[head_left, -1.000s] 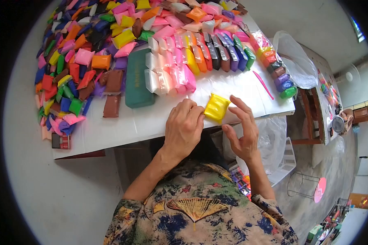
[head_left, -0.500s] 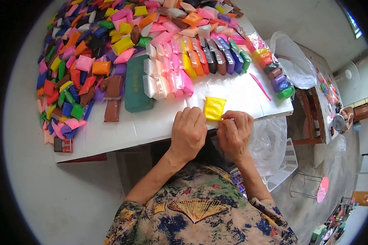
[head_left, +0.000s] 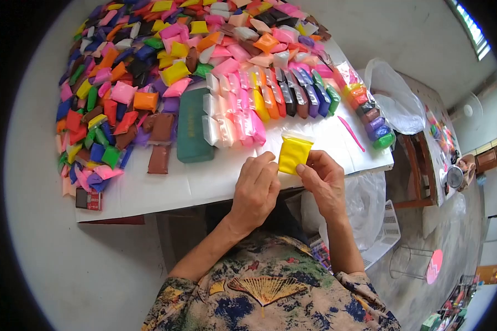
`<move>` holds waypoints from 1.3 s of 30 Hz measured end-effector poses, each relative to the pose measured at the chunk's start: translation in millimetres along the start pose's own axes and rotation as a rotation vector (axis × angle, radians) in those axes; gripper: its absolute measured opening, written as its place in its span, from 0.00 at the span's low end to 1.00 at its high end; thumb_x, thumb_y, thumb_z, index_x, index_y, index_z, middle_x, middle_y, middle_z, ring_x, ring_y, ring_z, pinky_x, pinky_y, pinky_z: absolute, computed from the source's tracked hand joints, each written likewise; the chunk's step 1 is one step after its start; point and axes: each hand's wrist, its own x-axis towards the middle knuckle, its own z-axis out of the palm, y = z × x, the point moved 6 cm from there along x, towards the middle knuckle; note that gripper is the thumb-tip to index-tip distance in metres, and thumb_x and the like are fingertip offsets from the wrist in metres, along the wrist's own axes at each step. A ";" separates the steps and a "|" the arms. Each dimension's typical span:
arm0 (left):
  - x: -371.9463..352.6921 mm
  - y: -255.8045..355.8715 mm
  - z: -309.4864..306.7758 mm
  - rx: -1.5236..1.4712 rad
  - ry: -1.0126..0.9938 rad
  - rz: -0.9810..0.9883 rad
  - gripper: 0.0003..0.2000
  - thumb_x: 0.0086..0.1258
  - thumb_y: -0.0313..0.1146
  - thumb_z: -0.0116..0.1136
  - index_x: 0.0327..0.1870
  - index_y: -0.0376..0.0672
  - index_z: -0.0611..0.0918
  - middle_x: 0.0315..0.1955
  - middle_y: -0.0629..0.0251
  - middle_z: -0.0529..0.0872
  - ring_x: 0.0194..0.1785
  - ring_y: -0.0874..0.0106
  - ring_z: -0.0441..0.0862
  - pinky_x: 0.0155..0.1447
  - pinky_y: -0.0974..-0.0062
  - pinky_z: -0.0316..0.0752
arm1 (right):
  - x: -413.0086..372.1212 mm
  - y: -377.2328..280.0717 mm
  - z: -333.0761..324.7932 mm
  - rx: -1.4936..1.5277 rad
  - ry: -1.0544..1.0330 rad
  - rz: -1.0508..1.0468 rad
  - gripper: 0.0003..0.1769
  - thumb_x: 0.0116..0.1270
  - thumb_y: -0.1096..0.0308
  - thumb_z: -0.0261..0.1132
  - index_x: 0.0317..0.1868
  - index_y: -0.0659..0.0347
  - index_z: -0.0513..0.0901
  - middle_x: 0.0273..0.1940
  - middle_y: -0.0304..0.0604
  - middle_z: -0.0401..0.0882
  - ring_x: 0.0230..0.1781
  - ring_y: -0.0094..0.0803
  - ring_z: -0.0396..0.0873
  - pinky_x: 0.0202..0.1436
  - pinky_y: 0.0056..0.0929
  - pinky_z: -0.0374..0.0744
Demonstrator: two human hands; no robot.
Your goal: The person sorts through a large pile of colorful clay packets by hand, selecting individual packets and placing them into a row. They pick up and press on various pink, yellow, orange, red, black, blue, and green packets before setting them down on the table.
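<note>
A small yellow clay packet [head_left: 294, 154] in clear wrap is held just above the near edge of the white table [head_left: 204, 179]. My left hand [head_left: 257, 187] pinches its lower left corner. My right hand [head_left: 324, 179] grips its lower right edge with thumb and fingers. Just beyond the packet stands a row of upright packets [head_left: 270, 102] running from white and pink through orange, black and purple to green.
A large heap of coloured clay packets [head_left: 149, 71] covers the far and left table. A dark green case [head_left: 192, 132] lies left of the row. A pink plastic stick [head_left: 352, 133] and a sealed strip of coloured lumps [head_left: 370, 110] lie right. Plastic bags [head_left: 395, 94] hang beyond the edge.
The yellow packet lay flat on the table half a second ago with both hands at its lower edge; now both hands hold it lifted and upright.
</note>
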 end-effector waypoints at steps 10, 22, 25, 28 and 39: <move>-10.4 -14.1 -2.0 0.028 -0.036 -0.098 0.14 0.60 0.17 0.60 0.49 0.30 0.78 0.53 0.45 0.79 0.51 0.48 0.79 0.58 0.57 0.76 | 38.3 5.2 34.4 -0.790 0.231 -0.579 0.12 0.65 0.74 0.70 0.43 0.67 0.74 0.37 0.52 0.75 0.27 0.45 0.81 0.30 0.40 0.78; -9.0 -10.4 -3.0 0.065 0.013 -0.076 0.12 0.58 0.14 0.59 0.44 0.30 0.80 0.48 0.48 0.81 0.46 0.50 0.81 0.51 0.59 0.78 | 41.5 4.8 47.3 -0.897 0.133 -0.638 0.10 0.65 0.74 0.67 0.45 0.62 0.76 0.40 0.50 0.76 0.33 0.52 0.81 0.35 0.45 0.80; -9.0 -11.9 -3.9 0.055 0.008 -0.087 0.12 0.58 0.14 0.59 0.44 0.30 0.80 0.48 0.48 0.81 0.46 0.50 0.81 0.51 0.59 0.78 | 43.2 4.8 49.1 -0.912 0.147 -0.642 0.10 0.65 0.74 0.68 0.45 0.62 0.77 0.39 0.49 0.77 0.31 0.48 0.81 0.34 0.42 0.80; -8.0 -12.2 -6.1 -0.009 -0.036 -0.094 0.13 0.58 0.16 0.60 0.45 0.30 0.80 0.49 0.47 0.80 0.49 0.49 0.80 0.55 0.58 0.77 | 46.3 6.1 48.6 -0.936 0.173 -0.676 0.11 0.65 0.75 0.70 0.46 0.63 0.79 0.39 0.48 0.79 0.27 0.39 0.82 0.31 0.36 0.79; 37.4 -24.8 -120.5 0.156 0.050 -0.061 0.09 0.64 0.19 0.59 0.45 0.32 0.81 0.41 0.52 0.84 0.44 0.54 0.82 0.51 0.61 0.77 | 28.6 0.5 34.2 -0.870 0.140 -0.605 0.13 0.63 0.78 0.71 0.47 0.65 0.79 0.41 0.50 0.78 0.26 0.37 0.81 0.31 0.35 0.79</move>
